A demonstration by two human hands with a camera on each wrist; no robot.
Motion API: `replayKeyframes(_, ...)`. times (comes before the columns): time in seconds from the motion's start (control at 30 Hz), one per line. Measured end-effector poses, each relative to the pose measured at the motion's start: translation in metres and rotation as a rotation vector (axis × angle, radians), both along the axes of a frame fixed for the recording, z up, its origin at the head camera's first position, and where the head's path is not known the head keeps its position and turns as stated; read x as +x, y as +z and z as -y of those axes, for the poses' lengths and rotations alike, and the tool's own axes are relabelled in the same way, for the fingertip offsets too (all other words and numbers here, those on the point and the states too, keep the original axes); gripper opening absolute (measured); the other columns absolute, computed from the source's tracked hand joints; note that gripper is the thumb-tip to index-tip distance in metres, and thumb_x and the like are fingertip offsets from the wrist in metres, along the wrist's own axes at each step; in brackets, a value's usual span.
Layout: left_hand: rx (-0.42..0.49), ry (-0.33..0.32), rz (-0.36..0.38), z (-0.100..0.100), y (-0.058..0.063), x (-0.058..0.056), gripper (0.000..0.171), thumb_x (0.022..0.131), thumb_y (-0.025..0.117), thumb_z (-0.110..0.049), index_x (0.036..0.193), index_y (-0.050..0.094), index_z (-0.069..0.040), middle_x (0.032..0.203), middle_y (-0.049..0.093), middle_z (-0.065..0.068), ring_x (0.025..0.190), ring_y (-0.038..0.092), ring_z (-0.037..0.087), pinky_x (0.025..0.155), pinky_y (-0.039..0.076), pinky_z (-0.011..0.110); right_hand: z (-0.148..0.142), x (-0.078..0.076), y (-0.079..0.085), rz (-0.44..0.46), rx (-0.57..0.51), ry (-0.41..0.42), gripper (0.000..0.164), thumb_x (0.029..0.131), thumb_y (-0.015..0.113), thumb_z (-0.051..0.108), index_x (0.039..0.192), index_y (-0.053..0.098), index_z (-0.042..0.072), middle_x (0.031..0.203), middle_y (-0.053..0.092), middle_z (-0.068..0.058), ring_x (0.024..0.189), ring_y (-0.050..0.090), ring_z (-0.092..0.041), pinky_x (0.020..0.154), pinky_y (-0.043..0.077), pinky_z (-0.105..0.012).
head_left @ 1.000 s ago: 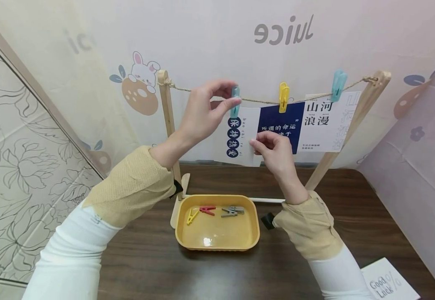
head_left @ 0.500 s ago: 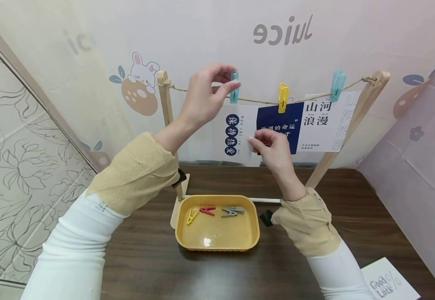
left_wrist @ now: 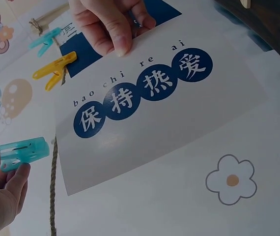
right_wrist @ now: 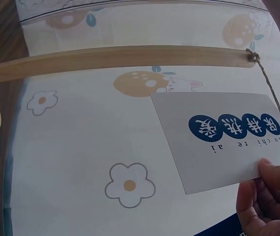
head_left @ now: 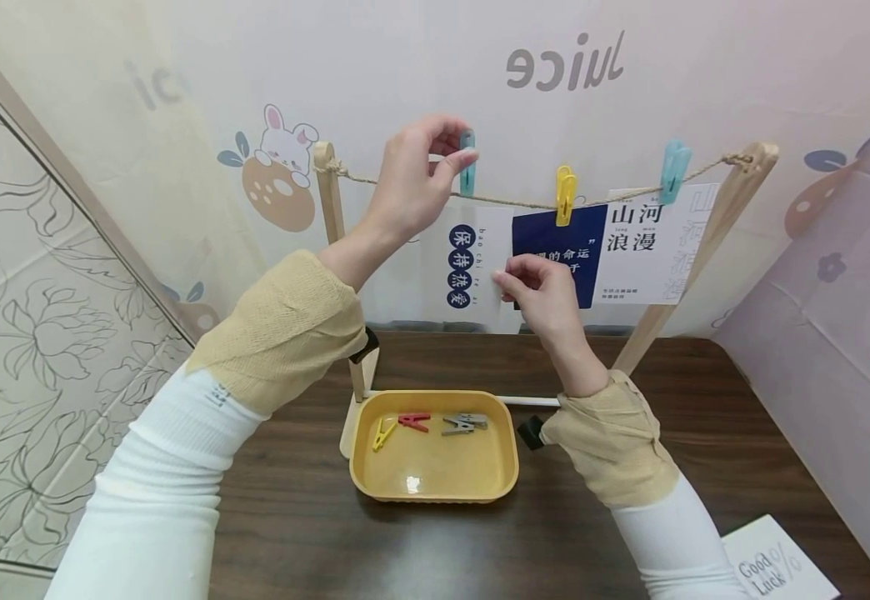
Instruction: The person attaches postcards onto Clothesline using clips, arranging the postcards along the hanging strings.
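Note:
My left hand (head_left: 414, 175) pinches a light-blue clothespin (head_left: 467, 163) between thumb and fingers, just above the rope (head_left: 513, 202). In the left wrist view this clothespin (left_wrist: 24, 153) is apart from the rope and the card. My right hand (head_left: 547, 296) pinches the right edge of a white card (head_left: 485, 287) with dark-blue circles, its top edge close to the rope. Right of it hang a dark-blue card (head_left: 540, 229) under a yellow clothespin (head_left: 565, 197) and a white printed card (head_left: 639, 267) under another light-blue clothespin (head_left: 674, 172).
The rope runs between two wooden posts (head_left: 332, 208). Below stands a yellow tray (head_left: 435, 492) holding yellow, red and grey clothespins (head_left: 414, 422). A "Good Luck" card (head_left: 778, 560) lies at the front right of the dark wooden table (head_left: 315, 533). A printed curtain hangs behind.
My left hand has lifted the light-blue clothespin from in front of the card's top edge to above the rope. My right hand and the white card have shifted slightly left.

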State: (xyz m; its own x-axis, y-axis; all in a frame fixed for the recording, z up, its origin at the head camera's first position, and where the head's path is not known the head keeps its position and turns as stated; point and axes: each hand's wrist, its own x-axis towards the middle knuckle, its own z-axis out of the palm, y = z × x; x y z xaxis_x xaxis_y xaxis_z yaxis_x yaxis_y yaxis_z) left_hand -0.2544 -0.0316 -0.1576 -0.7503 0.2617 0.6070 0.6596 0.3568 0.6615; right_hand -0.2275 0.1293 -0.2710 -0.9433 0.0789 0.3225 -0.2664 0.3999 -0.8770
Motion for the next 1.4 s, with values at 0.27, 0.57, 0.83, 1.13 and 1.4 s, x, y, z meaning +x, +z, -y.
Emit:
replayKeyframes(0.27, -0.029, 0.006, -0.015, -0.003, -0.002, -0.004, 0.017, 0.086, 0.055, -0.003, 0.101, 0.056, 0.005, 0.091, 0.055, 0.01, 0.082, 0.053, 0.014, 0.073, 0.045, 0.015, 0.001, -0.002, 0.001, 0.009, -0.011, 0.005, 0.017, 0.083, 0.061, 0.01, 0.091, 0.062, -0.005, 0.079, 0.056, -0.011, 0.066, 0.052, -0.015, 0.062, 0.049, -0.02)
replayKeyframes(0.57, -0.088, 0.039, 0.0, -0.007, 0.0, -0.004, 0.015, 0.086, 0.054, -0.003, 0.099, 0.058, 0.005, 0.089, 0.057, 0.01, 0.08, 0.053, 0.013, 0.071, 0.045, 0.015, 0.001, -0.004, 0.001, 0.012, -0.015, -0.004, 0.018, 0.083, 0.062, 0.011, 0.092, 0.062, -0.004, 0.079, 0.056, -0.011, 0.067, 0.053, -0.016, 0.063, 0.049, -0.019)
replayKeyframes(0.83, -0.113, 0.049, -0.011, -0.007, -0.002, -0.008, 0.014, 0.087, 0.054, -0.003, 0.097, 0.059, 0.005, 0.088, 0.059, 0.011, 0.077, 0.055, 0.013, 0.07, 0.045, 0.015, 0.002, -0.005, 0.001, 0.01, -0.024, -0.004, 0.016, 0.083, 0.061, 0.009, 0.091, 0.061, -0.005, 0.077, 0.055, -0.01, 0.066, 0.053, -0.015, 0.063, 0.049, -0.02)
replayKeyframes(1.13, -0.139, 0.056, -0.02, -0.007, -0.004, -0.011, 0.013, 0.086, 0.054, -0.003, 0.095, 0.06, 0.005, 0.086, 0.059, 0.011, 0.075, 0.055, 0.013, 0.068, 0.044, 0.015, 0.002, -0.007, 0.003, 0.022, -0.025, -0.015, 0.017, 0.083, 0.061, 0.011, 0.093, 0.061, -0.004, 0.08, 0.055, -0.009, 0.067, 0.052, -0.014, 0.065, 0.049, -0.021)
replayKeyframes(1.4, -0.152, 0.044, -0.014, -0.006, -0.008, -0.012, 0.013, 0.086, 0.055, -0.003, 0.095, 0.059, 0.005, 0.086, 0.06, 0.011, 0.076, 0.056, 0.013, 0.069, 0.045, 0.015, 0.003, -0.007, 0.002, 0.032, -0.034, -0.011, 0.018, 0.083, 0.061, 0.01, 0.095, 0.062, -0.004, 0.081, 0.056, -0.01, 0.068, 0.053, -0.015, 0.065, 0.049, -0.021)
